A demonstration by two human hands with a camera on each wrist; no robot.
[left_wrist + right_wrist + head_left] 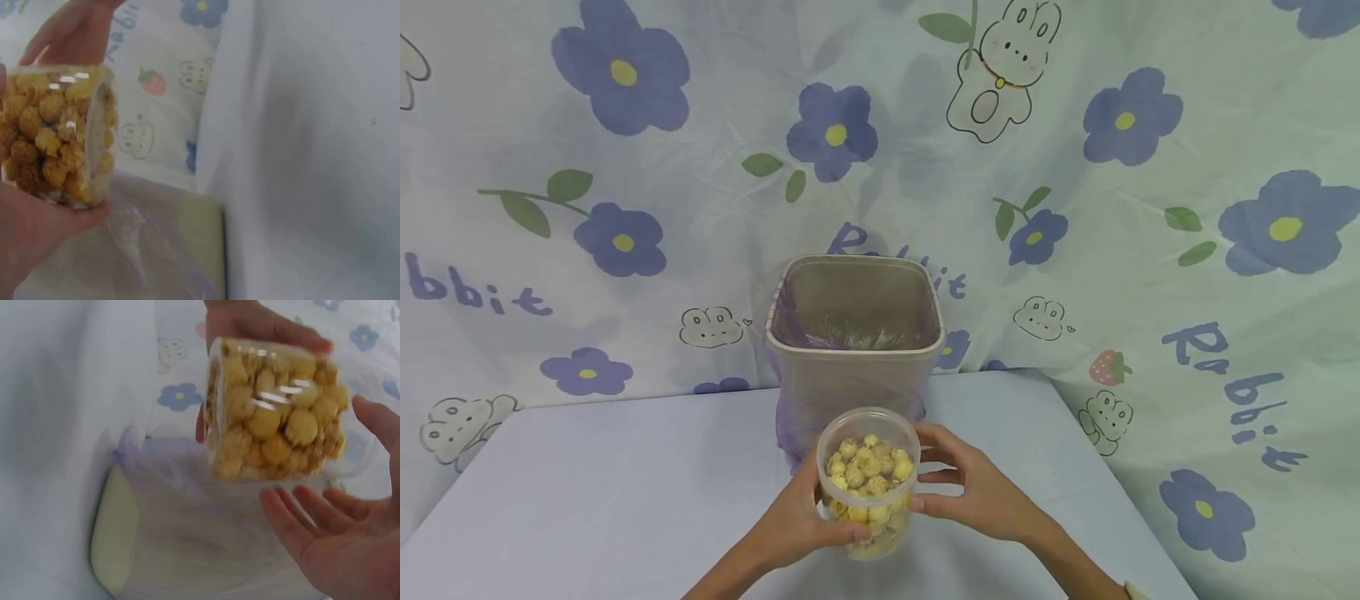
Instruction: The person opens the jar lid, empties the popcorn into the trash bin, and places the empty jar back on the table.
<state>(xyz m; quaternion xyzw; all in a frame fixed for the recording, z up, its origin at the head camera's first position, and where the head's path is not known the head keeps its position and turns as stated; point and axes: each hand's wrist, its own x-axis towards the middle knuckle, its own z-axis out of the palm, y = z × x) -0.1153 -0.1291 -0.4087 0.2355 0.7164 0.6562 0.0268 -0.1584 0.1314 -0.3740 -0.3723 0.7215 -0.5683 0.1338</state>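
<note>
A clear plastic jar of round caramel popcorn is held up in front of the bin, its top without a lid. My left hand grips the jar from the left, thumb across its front. My right hand is at the jar's right side near the rim. In the right wrist view, the fingers of that hand are spread and loosely bent beside the jar, not wrapped round it. Whether a fingertip touches the rim is hard to tell. The left wrist view shows the jar's base and popcorn through the wall.
A beige bin lined with a thin purple plastic bag stands just behind the jar, its mouth facing up. White cloth covers the table. A flowered curtain hangs behind and at the right. A tiny crumb lies on the cloth.
</note>
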